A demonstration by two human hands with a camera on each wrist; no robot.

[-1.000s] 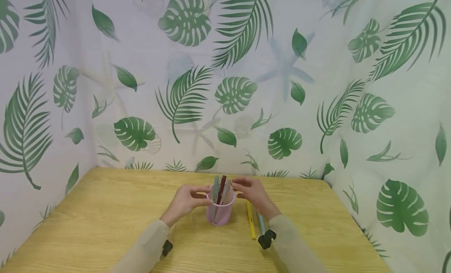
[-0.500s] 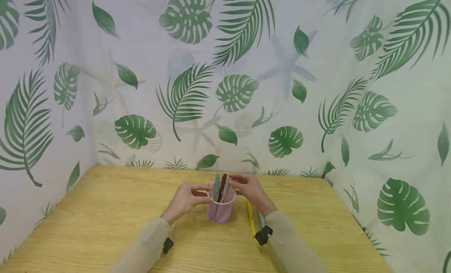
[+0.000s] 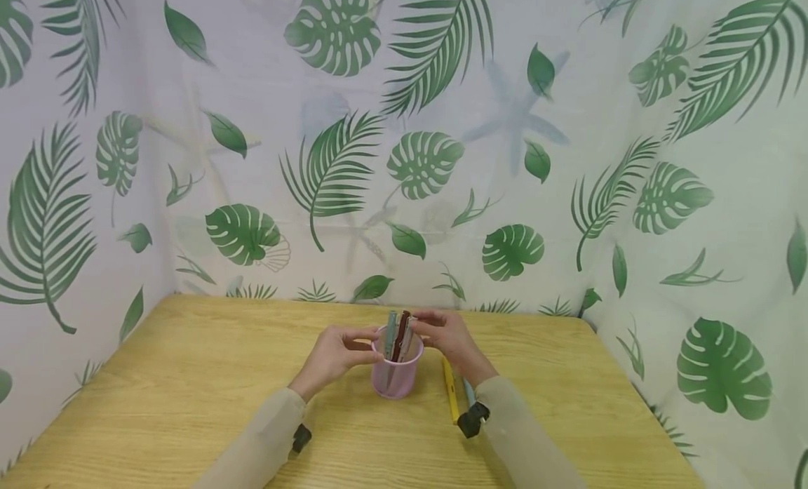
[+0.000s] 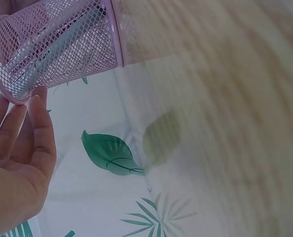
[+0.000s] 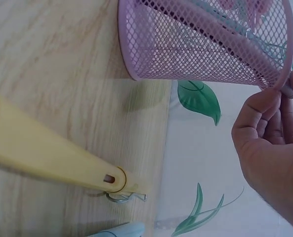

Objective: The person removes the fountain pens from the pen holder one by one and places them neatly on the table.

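A pink mesh cup stands on the wooden table with three pens upright in it: teal, dark red and pale grey. My left hand lies against the cup's left side, and in the left wrist view its straight fingertips touch the cup rim. My right hand is at the pen tops. In the right wrist view its curled fingers pinch a grey pen end at the cup rim.
A yellow pen and a light blue pen lie on the table just right of the cup, beside my right wrist. Leaf-print curtains close off the table at the back and on both sides.
My right hand has shifted a little left, onto the pen tops, and the pens now stand closer together. The left hand and the cup have stayed where they were.
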